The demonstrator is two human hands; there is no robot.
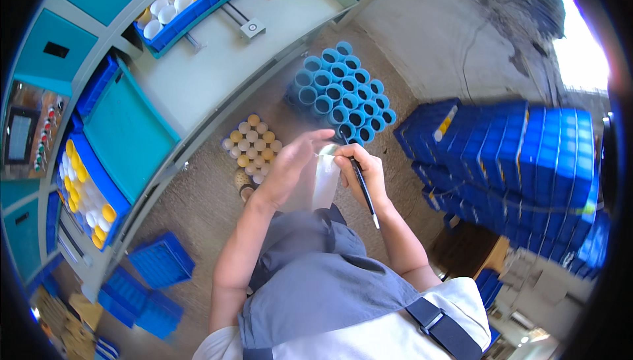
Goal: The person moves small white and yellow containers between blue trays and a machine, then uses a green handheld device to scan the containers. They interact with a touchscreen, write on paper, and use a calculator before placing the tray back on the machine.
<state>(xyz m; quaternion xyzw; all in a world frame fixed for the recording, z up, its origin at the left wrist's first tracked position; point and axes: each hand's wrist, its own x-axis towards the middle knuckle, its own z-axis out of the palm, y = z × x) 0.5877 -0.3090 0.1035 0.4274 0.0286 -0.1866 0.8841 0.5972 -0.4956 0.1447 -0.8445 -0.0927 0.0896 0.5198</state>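
My right hand (362, 172) is closed around a slim black pen-like tool (359, 185). Its pale end slants down toward my forearm, and its other end rises past my fingertips. Just to the left, my left hand (290, 165) has its fingers stretched out toward the right one. Between the hands is a whitish, partly see-through long piece (324, 182), its top close to my right fingertips. I cannot tell its kind, or whether my left hand touches it. A grey apron (323, 261) covers my front below.
On the floor ahead stand a cluster of blue tubes (349, 90) and a batch of white and yellow round pieces (254, 142). Stacked blue crates (501, 169) rise at the right. A curved machine bench (217, 57) runs along the left, with blue bins (161, 261) on the floor beside it.
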